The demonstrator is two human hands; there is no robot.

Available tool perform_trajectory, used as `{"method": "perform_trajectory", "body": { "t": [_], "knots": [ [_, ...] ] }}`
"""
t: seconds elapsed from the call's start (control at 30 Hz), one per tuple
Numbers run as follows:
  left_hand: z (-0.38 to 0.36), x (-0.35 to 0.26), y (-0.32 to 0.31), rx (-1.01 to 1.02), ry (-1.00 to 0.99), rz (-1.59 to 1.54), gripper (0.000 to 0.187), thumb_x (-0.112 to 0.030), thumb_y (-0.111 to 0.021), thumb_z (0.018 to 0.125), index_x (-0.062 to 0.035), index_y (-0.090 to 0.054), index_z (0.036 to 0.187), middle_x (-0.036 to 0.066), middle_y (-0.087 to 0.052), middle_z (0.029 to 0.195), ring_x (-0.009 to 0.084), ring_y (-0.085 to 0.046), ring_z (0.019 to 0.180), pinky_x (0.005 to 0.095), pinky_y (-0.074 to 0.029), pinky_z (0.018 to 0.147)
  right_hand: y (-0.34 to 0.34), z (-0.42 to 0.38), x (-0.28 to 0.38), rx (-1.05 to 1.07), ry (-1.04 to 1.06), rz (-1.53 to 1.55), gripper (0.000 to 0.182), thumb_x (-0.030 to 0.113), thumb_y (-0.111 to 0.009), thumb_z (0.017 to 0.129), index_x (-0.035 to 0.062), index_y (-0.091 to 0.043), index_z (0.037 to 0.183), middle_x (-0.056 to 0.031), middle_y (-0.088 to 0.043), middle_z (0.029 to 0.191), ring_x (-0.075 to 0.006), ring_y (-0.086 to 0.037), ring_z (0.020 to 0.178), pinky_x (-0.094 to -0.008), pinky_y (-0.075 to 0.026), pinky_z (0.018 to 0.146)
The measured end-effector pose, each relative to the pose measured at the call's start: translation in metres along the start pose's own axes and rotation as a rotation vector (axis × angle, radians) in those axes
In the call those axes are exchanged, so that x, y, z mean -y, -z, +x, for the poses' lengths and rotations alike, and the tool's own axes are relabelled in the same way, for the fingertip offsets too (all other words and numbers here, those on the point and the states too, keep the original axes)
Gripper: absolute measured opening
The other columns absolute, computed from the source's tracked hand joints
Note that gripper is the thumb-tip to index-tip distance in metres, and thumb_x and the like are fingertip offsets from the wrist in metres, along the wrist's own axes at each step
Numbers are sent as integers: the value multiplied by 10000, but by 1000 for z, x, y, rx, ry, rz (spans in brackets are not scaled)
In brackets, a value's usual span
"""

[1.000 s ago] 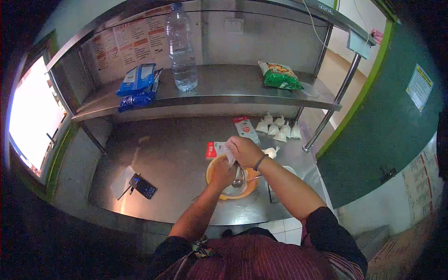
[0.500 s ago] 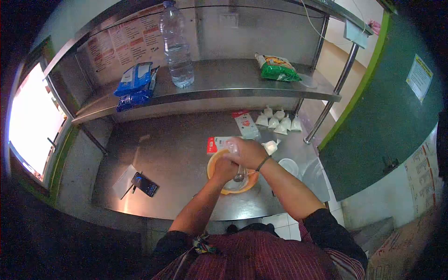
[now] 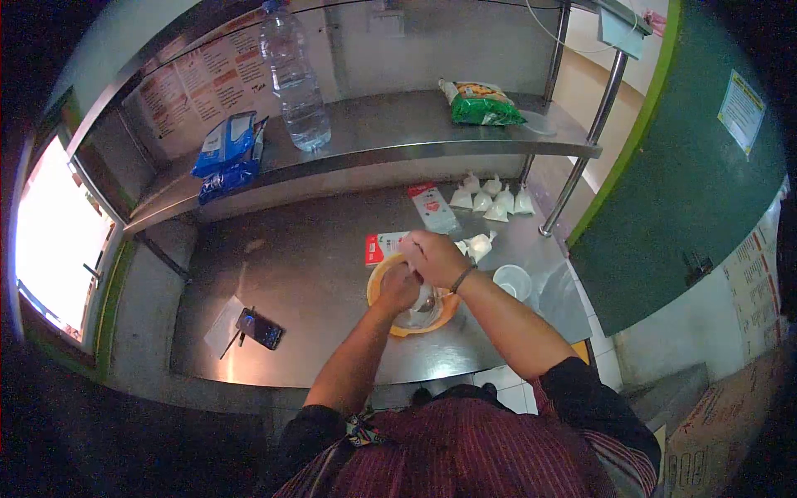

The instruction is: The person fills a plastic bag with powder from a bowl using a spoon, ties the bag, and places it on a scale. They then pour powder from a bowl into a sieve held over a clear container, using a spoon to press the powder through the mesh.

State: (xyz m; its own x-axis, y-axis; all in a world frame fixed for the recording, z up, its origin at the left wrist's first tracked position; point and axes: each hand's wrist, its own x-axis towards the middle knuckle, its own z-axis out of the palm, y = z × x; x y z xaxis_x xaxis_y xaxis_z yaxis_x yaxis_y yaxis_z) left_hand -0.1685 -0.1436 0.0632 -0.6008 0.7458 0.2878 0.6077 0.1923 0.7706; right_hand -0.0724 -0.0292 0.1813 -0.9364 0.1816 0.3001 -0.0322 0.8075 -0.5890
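There, over the orange bowl (image 3: 397,325) near the counter's (image 3: 307,274) front edge, both hands met: the right hand (image 3: 433,258) pinched a small clear bag (image 3: 413,249) with closed fingers, the left hand (image 3: 400,286) curled just beneath it. A spoon (image 3: 425,305) lay in the bowl. A white cup (image 3: 512,281) stood rightward; a phone (image 3: 258,329) lay near the front-left corner.

Both hands meet over an orange bowl (image 3: 398,328) on the steel counter (image 3: 315,274). The left hand (image 3: 399,286) and right hand (image 3: 432,257) close together on a small clear bag, mostly hidden between them. A spoon (image 3: 422,305) lies in the bowl. A white cup (image 3: 512,280) stands just right of it, and a phone (image 3: 259,329) lies well to the left. A water bottle (image 3: 292,75) stands on the shelf above.
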Motion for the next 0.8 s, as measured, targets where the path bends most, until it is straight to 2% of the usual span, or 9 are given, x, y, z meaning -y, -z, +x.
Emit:
{"method": "perform_trajectory", "body": {
  "t": [0.13, 0.2, 0.27, 0.37, 0.47, 0.6, 0.67, 0.77, 0.8],
  "knots": [
    [-3, -57, 30, 18, 269, -365, 306, -176, -461, 995, -12, -682, 1128, 115, -725, 1052, 230, -684, 973, 362, -529, 871, -16, -26, -26, -371, -67, 470, 293, 264, -542, 978, 40, -593, 1161, -186, -665, 1025, -372, -655, 953, -461, -517, 855],
    [6, -38, 25, 81, 128, -553, 394, -237, -385, 1041, -17, -706, 1104, 123, -725, 1053, 239, -689, 945, 342, -528, 870, -25, -49, -36, -514, -84, 526, 334, 241, -566, 968, 38, -563, 1233, -153, -649, 1066, -332, -645, 977, -440, -514, 877],
    [4, -97, 46, 25, 419, -716, 461, -276, -337, 1061, -19, -719, 1095, 124, -726, 1050, 237, -688, 947, 341, -535, 868, -28, -70, -39, -449, 248, 28, 547, 282, -653, 897, 20, -464, 1338, -195, -568, 1218, -354, -563, 1116, -485, -447, 987],
    [13, -88, 39, 30, 274, -277, 435, -249, -352, 1054, -16, -715, 1107, 128, -717, 1088, 235, -682, 986, 347, -530, 894, -32, -87, -36, -374, 200, -80, 770, 345, -741, 803, 4, -394, 1400, -221, -510, 1293, -380, -501, 1184, -525, -384, 1042],
    [14, -81, 22, 43, 297, -331, 342, -180, -429, 993, -125, -738, 1128, 195, -687, 1116, 280, -687, 992, 399, -546, 846, 0, -76, -24, -545, 293, 124, 816, 366, -776, 751, 5, -421, 1391, -244, -475, 1328, -398, -500, 1205, -505, -417, 1023],
    [7, -65, 1, -28, -163, -35, 267, -173, -609, 881, -96, -718, 1112, 191, -692, 1105, 353, -680, 1000, 449, -518, 868, 64, -53, 11, -201, -35, 167, 719, 416, -774, 778, 19, -523, 1323, -187, -667, 969, -379, -671, 923, -461, -523, 842],
    [3, -89, 3, 77, 30, 262, 249, -173, -633, 869, -72, -685, 1090, 191, -701, 1027, 359, -680, 974, 444, -510, 845, 46, -27, -27, -245, 132, 62, 574, 522, -699, 836, 69, -604, 1174, -183, -717, 932, -407, -693, 862, -481, -521, 833],
    [3, -87, -4, -208, 84, 187, 191, -179, -600, 902, -54, -671, 1028, 183, -709, 989, 348, -685, 947, 442, -512, 804, 56, -7, -31, -67, 30, 227, 405, 419, -685, 885, 49, -641, 1043, -187, -717, 924, -398, -697, 878, -501, -530, 765],
    [4, -87, -4, -151, 173, 64, 182, -169, -576, 916, -43, -663, 1015, 182, -709, 988, 351, -684, 938, 446, -512, 797, 58, -7, -26, -308, 31, 413, 347, 379, -687, 894, 52, -648, 1003, -184, -713, 904, -395, -695, 852, -494, -531, 760]
  ]
}}
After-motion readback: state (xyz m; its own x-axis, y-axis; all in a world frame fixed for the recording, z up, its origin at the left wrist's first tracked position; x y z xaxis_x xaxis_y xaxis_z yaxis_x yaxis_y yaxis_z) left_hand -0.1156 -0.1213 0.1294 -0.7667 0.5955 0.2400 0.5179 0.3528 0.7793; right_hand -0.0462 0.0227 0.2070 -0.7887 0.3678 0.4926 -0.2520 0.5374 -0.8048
